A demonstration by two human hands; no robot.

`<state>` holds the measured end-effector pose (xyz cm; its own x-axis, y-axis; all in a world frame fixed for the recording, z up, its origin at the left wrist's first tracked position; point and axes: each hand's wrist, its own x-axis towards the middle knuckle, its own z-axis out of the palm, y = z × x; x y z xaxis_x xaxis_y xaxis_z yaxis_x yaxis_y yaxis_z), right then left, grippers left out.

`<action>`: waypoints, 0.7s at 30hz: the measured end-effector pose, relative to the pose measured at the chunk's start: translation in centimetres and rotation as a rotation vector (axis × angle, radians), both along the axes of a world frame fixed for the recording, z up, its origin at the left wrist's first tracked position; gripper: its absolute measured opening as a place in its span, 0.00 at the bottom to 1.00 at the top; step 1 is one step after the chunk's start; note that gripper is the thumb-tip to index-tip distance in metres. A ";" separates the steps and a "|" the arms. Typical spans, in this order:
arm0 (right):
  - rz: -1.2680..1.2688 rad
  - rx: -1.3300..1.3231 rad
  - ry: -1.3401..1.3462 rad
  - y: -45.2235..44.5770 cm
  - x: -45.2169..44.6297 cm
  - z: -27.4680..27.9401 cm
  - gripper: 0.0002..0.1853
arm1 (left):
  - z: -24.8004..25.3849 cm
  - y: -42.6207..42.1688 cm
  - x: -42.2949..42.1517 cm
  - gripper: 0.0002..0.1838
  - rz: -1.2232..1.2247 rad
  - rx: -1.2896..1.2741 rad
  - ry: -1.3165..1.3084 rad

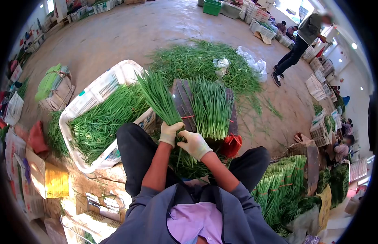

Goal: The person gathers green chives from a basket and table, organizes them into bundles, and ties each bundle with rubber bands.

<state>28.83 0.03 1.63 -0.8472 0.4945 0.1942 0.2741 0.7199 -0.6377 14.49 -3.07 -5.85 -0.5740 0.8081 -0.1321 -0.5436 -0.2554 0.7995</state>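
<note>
Firmly closed around a bunch of long green stalks point(158, 97), the left hand point(170, 133), in a pale glove, holds it at a slant over the lap of a seated worker, leafy tips pointing up and away. Just beside it, the right hand point(195, 145), also gloved, is half curled, thumb and forefinger extended toward the bunch's lower part; whether it has hold of any stalks cannot be told from this angle. Directly beyond the hands, a thick row of trimmed stalks point(212, 107) lies across a dark board point(182, 95), pale ends toward the worker, with a red bundle point(231, 145) near the board's closest edge. To the left, a white slatted crate point(126, 72) is filled with more greens point(109, 118), tilted alongside the worker's knee. Past the board, a loose heap of greens point(189, 59) spreads over the floor point(115, 36), a clear plastic bag point(257, 68) at its right side. To the worker's right stand rows of tied bundles point(280, 179), upright and banded in red. Farther off, a person in dark trousers point(306, 34) stands on the floor, and other people sit among crates along the right wall.
</note>
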 end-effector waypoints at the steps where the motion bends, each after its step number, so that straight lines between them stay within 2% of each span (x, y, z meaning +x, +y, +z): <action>1: -0.045 0.009 -0.016 -0.5 -0.4 -0.7 0.13 | -0.3 0.1 0.1 0.14 0.037 0.003 0.016; 2: -0.040 0.007 -0.008 -0.7 -0.5 -1.2 0.13 | -0.4 0.1 0.1 0.14 0.042 0.002 0.024; 4: -0.062 0.149 -0.154 -0.9 -0.9 -1.3 0.08 | -1.1 0.1 0.0 0.15 0.070 0.048 0.041; 5: 0.041 0.064 -0.038 -0.7 -0.4 -1.1 0.07 | -1.5 0.3 -0.3 0.15 0.082 0.067 0.033; 6: 0.225 -0.072 0.098 -0.4 0.2 -0.4 0.07 | -1.5 0.3 -0.7 0.15 0.084 0.069 0.034; 8: 0.203 -0.787 -0.036 -1.8 2.2 4.3 0.05 | -1.5 0.2 -1.6 0.15 0.088 0.085 -0.049; 9: 0.231 -0.934 0.019 -2.1 3.4 5.5 0.03 | -1.0 0.1 -1.8 0.13 0.146 0.060 -0.060; 12: 0.379 -0.999 0.053 -2.1 7.9 7.2 0.03 | -0.6 -0.2 -2.9 0.10 0.185 0.039 -0.197; 14: 0.468 -1.238 0.048 -1.9 10.3 7.7 0.05 | 0.3 -0.7 -3.1 0.11 0.199 0.033 -0.243; 15: 0.457 -1.217 -0.085 -1.4 11.3 7.5 0.05 | 0.2 -0.7 -3.2 0.11 0.196 0.038 -0.287; 16: 0.445 -1.216 -0.073 -1.0 11.4 7.1 0.05 | 0.3 -0.7 -3.4 0.12 0.189 0.044 -0.330; 18: 0.201 -0.721 -0.420 -0.2 11.8 5.7 0.13 | 0.5 -0.9 -3.4 0.09 0.151 0.080 -0.378; 19: 0.124 -0.340 -0.389 0.7 13.3 1.9 0.22 | 0.1 -0.9 -3.6 0.09 0.143 0.126 -0.379; 20: -0.029 0.007 -0.489 0.9 14.1 0.4 0.28 | -0.5 -1.0 -3.7 0.09 0.130 0.170 -0.382; 21: -0.085 -0.200 -0.358 0.8 14.4 0.0 0.27 | -0.1 -1.0 -3.5 0.09 0.122 0.165 -0.366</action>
<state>43.27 0.87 1.67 -0.7984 0.5635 -0.2122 0.5568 0.5568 -0.6165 11.00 -4.10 -5.95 -0.6065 0.7643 -0.2192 -0.7417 -0.4445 0.5023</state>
